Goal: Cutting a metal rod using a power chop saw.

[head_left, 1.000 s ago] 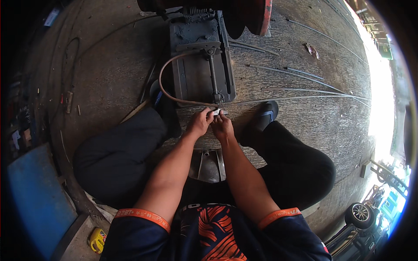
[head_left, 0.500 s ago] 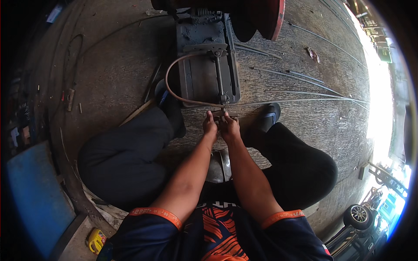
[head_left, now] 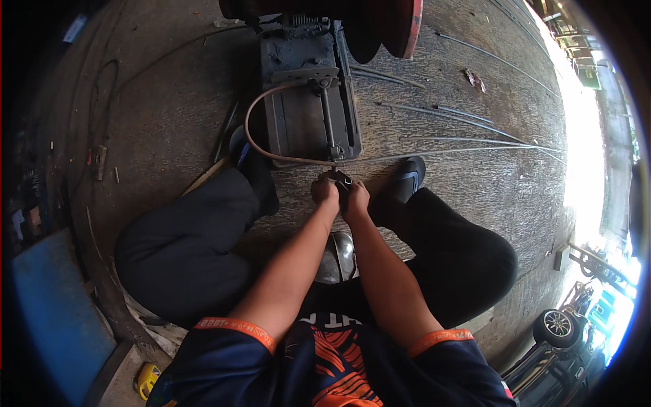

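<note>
In front of me stands a cut-off saw with a grey metal base [head_left: 291, 129] and a dark red upper part [head_left: 400, 27]. A vise screw [head_left: 330, 122] runs along the base toward me. At its near end is a dark crossbar handle [head_left: 344, 179], tilted, with a hollow square end showing. My left hand [head_left: 326, 190] is closed round one side of this handle. My right hand [head_left: 357, 199] grips its other side, lower down; its fingers are partly hidden. A thin brown curved rod [head_left: 248, 125] loops from the vise to just beyond my hands.
Several thin metal rods [head_left: 461, 119] lie on the worn floor to the right. My sandalled foot [head_left: 409, 178] is close beside my right hand. A rounded shiny metal object [head_left: 337, 258] sits between my legs. A blue panel [head_left: 64, 312] stands at the left.
The crossbar handle has turned from lying level to a steep tilt, and both hands have changed their hold on it. The whole view has shifted slightly.
</note>
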A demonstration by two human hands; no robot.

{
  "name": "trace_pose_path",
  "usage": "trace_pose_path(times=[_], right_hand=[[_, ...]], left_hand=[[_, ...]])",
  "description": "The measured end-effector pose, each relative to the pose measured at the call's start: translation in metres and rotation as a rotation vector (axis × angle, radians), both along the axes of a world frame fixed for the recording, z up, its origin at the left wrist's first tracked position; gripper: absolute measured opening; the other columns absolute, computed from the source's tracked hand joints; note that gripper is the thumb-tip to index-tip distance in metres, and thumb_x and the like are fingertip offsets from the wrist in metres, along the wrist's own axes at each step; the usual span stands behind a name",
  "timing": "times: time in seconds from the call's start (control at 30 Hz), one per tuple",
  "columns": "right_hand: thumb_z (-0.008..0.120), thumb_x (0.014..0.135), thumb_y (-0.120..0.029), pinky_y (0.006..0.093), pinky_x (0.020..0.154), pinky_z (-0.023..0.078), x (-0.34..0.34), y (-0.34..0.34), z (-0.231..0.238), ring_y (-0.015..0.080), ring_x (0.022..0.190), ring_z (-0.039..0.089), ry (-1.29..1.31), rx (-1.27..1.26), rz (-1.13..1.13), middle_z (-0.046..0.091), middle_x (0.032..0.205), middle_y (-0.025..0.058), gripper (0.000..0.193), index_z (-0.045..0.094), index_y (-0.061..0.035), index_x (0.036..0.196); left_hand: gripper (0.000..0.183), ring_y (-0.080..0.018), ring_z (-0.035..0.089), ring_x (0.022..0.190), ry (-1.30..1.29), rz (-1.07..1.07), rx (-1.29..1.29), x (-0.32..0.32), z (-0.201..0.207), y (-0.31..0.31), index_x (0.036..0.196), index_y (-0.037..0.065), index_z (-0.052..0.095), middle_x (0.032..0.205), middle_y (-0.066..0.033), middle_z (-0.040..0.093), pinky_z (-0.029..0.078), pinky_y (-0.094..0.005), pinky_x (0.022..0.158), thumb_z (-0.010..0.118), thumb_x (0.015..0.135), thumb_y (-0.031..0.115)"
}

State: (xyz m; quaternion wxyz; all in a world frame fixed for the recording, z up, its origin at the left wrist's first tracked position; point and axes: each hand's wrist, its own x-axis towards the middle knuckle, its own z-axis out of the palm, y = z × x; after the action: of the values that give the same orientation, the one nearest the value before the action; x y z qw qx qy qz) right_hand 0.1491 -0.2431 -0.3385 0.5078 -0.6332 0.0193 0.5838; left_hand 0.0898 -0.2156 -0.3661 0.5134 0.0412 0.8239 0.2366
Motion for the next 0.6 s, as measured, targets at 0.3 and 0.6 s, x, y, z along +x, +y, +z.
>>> trace_pose_path(times=[0.3,0.6], right_hand=[[0.042,0.092,-0.022,0.0359,0.069,0.047,-0.007,0.0,-0.092,0.0213,0.073,0.057,0.476,0.071,0.095,0.057,0.078,0.009,0.021,0.055,-0.0062,0.09],[0.04,0.095,-0.025,0.0363,0.071,0.047,-0.006,0.008,-0.078,0.0218,0.076,0.056,0.735,0.162,-0.134,0.056,0.08,0.0078,0.023,0.054,-0.0065,0.095]], left_hand=[[0.046,-0.0387,0.063,0.083,0.541,-1.036,0.268,-0.004,0.094,0.013,0.081,-0.002,0.064,0.086,-0.0227,0.064,0.05,-0.0445,0.072,0.067,0.069,0.043],[0.037,-0.0416,0.06,0.078,0.445,-1.389,0.419,-0.03,0.09,0.014,0.081,0.0,0.058,0.081,-0.024,0.062,0.048,-0.0488,0.069,0.05,0.085,0.035]])
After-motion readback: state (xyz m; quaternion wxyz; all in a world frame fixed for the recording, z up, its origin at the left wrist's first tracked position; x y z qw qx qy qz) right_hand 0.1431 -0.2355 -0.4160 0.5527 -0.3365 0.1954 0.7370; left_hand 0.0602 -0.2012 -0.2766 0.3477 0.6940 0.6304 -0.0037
